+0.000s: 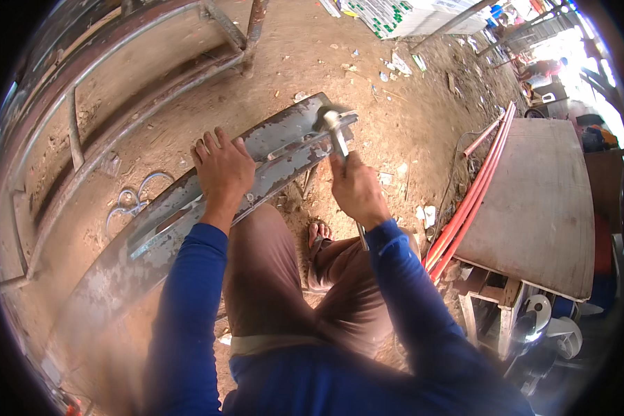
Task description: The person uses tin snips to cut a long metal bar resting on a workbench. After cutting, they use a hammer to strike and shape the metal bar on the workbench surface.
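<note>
A long grey metal piece [279, 142], its paint worn in brown patches and with slots along it, lies slantwise across my lap area. My left hand [223, 173] rests on it with fingers spread, pressing nothing else. My right hand [359, 191] is wrapped round the handle of a hammer [338, 133]. The hammer's head, smeared by motion, is over the far right end of the metal piece; whether it touches cannot be made out. The near left end of the piece is blurred.
A rusty metal frame [76, 128] stands at the left. Blue wire [137, 197] lies on the littered dirt ground. Several orange pipes [473, 197] lean beside a broad board [527, 201] on a wooden stand [496, 295] at the right. A stack of sheets [402, 15] sits far off.
</note>
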### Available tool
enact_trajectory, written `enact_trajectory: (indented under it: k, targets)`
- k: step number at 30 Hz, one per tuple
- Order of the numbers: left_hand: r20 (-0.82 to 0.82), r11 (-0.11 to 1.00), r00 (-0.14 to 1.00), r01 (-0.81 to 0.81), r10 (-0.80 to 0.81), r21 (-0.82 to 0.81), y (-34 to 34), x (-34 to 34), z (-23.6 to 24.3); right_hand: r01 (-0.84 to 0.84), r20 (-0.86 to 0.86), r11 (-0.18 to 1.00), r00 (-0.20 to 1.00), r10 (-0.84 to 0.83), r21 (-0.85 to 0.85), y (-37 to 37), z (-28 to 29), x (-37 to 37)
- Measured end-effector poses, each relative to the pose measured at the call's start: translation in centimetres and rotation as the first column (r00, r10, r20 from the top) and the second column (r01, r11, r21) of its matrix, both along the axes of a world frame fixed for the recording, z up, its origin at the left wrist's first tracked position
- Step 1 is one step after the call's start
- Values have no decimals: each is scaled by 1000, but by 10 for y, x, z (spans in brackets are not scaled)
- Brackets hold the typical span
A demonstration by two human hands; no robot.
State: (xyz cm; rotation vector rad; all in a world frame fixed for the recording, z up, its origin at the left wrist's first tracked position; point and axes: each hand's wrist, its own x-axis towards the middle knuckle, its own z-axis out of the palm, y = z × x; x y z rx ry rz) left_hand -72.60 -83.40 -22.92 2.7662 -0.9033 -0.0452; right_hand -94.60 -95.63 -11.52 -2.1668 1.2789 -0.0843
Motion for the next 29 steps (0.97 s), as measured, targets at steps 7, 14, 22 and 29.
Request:
enact_trajectory:
  k: [7,14,22,29]
  targets:
    - [61,1000,998,14,-14,-11,1,2,-1,5,139,995,990,9,-95,10,17,6]
    - [32,1000,999,24,-24,-18,1,1,6,14,34,999,999,-13,-52,8,4,0]
    - [53,1000,999,3,-2,-21,4,4,-4,39,52,987,998,-31,-157,-18,-6,8]
    - [19,999,1000,10,-11,35,0,3,0,103,22,995,994,-103,-6,-22,-6,-3]
